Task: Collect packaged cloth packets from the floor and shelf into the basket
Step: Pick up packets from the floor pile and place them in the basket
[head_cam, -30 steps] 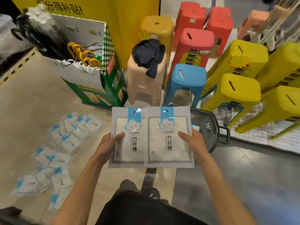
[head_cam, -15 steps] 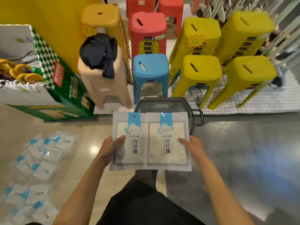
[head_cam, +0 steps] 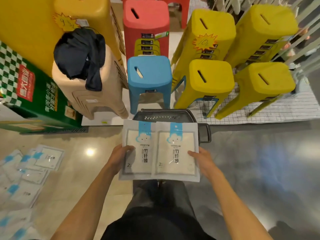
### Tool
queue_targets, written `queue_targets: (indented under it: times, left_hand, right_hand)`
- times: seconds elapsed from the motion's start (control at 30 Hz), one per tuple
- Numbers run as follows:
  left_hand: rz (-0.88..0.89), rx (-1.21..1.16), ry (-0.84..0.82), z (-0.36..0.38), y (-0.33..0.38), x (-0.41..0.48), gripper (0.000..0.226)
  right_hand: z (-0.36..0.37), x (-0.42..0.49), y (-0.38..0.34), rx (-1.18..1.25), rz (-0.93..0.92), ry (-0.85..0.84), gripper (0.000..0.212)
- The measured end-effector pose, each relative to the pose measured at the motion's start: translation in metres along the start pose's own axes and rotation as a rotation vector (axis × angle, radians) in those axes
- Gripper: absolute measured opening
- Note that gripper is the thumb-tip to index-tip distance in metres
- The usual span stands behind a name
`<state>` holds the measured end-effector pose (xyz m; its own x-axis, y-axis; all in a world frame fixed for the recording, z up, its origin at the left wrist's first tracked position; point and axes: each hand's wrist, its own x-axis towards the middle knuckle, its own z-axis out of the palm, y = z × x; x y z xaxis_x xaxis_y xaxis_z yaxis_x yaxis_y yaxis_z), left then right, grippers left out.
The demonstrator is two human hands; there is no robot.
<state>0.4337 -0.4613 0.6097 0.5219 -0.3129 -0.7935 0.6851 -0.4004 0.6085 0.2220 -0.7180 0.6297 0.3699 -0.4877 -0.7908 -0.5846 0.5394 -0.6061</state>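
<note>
Two white cloth packets with blue cloud labels are held side by side, flat, in front of me. My left hand (head_cam: 119,157) grips the left packet (head_cam: 136,153) by its left edge, thumb on top. My right hand (head_cam: 203,161) grips the right packet (head_cam: 174,156) by its right edge. The right packet overlaps the left one slightly. Both hover above the near part of a dark grey basket (head_cam: 166,115) on the floor; most of the basket is hidden under them. Several more packets (head_cam: 34,168) lie scattered on the floor at the lower left.
Stacked plastic stools stand just behind the basket: a blue one (head_cam: 149,78), red (head_cam: 146,23), yellow ones (head_cam: 211,78), and a beige stack (head_cam: 91,94) with a dark cloth on top. A green carton (head_cam: 34,99) stands at the left. My legs are below the packets.
My view has turned right and down, so the basket now lies directly beneath the two packets. Both hands keep the same hold on them.
</note>
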Motion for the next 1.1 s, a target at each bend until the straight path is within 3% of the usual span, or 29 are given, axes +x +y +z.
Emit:
queue_targets:
  times: [0.23, 0.4, 0.53, 0.73, 0.83, 1.1]
  left_hand:
    - [-0.076, 0.025, -0.069, 0.023, -0.004, 0.054, 0.028]
    - [-0.118, 0.017, 0.027, 0.038, -0.027, 0.115, 0.027]
    - [-0.140, -0.014, 0.139, 0.052, -0.052, 0.172, 0.023]
    - [-0.153, -0.012, 0.215, 0.067, -0.102, 0.267, 0.019]
    - [-0.155, 0.011, 0.203, 0.072, -0.125, 0.308, 0.027]
    - [-0.173, -0.048, 0.207, 0.088, -0.173, 0.421, 0.011]
  right_hand:
    - [-0.014, 0.066, -0.011, -0.115, 0.044, -0.019, 0.028]
    - [-0.022, 0.134, -0.001, -0.161, 0.082, -0.023, 0.022]
    - [-0.023, 0.197, 0.026, -0.123, 0.128, 0.020, 0.016]
    - [-0.017, 0.295, 0.078, -0.069, 0.183, 0.046, 0.026]
    - [-0.011, 0.341, 0.098, -0.054, 0.186, 0.040, 0.020]
    - [0.002, 0.466, 0.152, -0.001, 0.184, 0.087, 0.031]
